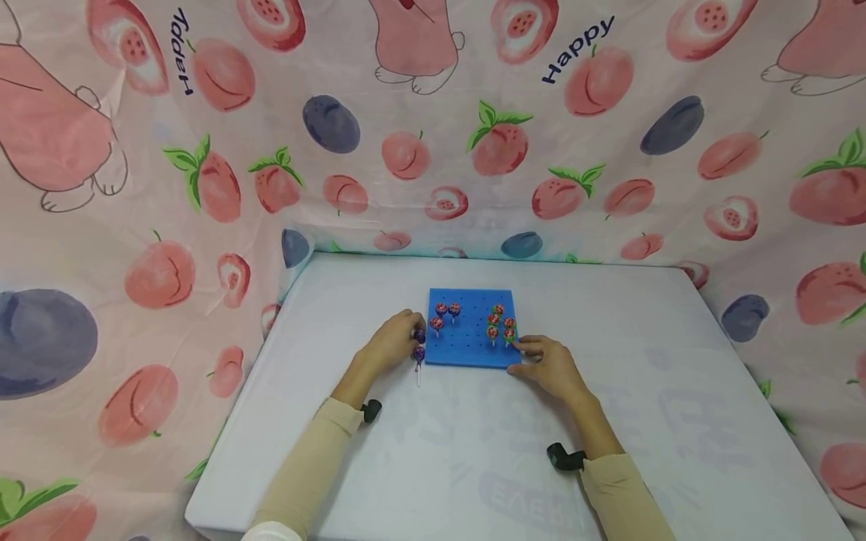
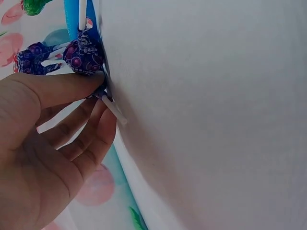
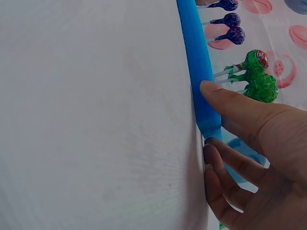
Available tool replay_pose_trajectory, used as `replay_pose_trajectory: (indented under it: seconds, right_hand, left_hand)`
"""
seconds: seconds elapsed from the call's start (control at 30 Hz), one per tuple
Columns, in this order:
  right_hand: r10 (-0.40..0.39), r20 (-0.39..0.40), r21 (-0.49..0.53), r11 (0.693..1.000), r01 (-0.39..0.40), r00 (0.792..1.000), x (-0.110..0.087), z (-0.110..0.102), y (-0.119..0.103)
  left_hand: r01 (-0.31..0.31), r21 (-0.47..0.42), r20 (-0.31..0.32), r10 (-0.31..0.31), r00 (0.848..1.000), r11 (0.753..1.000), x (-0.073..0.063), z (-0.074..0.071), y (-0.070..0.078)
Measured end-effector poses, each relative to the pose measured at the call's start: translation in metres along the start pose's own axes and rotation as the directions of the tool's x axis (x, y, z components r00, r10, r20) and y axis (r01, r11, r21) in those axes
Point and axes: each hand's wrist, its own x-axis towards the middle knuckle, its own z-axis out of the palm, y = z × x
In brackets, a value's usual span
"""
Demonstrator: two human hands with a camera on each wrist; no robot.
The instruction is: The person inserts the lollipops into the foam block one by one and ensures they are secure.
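My left hand point(image 1: 394, 342) is at the left edge of a blue foam board point(image 1: 467, 353). Its thumb and fingers pinch a purple-wrapped lollipop point(image 2: 99, 91) whose white stick pokes out below them. Another purple lollipop point(image 1: 419, 353) lies on the table beside the hand, its stick toward the front. At the board's front right corner, my right hand point(image 1: 551, 368) grips the edge, thumb on the front side and fingers round the corner. Three purple lollipops point(image 1: 454, 309) stand upright in the board's left part; several green ones point(image 1: 492, 331) stand in rows at the right.
The board lies on a white-covered table point(image 1: 629, 421) and has rows of small holes. A fruit-patterned cloth point(image 1: 406, 154) hangs behind and at both sides. Black wrist cameras point(image 1: 565, 457) sit at both cuffs.
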Motion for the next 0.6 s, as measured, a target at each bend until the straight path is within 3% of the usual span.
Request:
replay_pose_trajectory:
  seconds: [0.2,0.37,0.6]
  right_hand:
    - [0.001,0.005,-0.003,1.0,-0.001,1.0,0.0003,0.0002,-0.0009]
    - [-0.004,0.0,0.003,1.0,0.004,1.0,0.0003,-0.0003,-0.0021]
    - [0.008,0.001,-0.002,1.0,-0.008,1.0,-0.0007,-0.0003,-0.0023]
  left_hand:
    - [-0.004,-0.043,-0.007,0.003,1.0,0.999,-0.0007,-0.0029,0.0003]
    - [-0.038,-0.026,-0.04,0.037,0.999,0.999,-0.0009,-0.0035,-0.0031]
    - [-0.033,-0.03,-0.045,0.031,0.998,0.999,-0.0033,-0.0058,-0.0047]
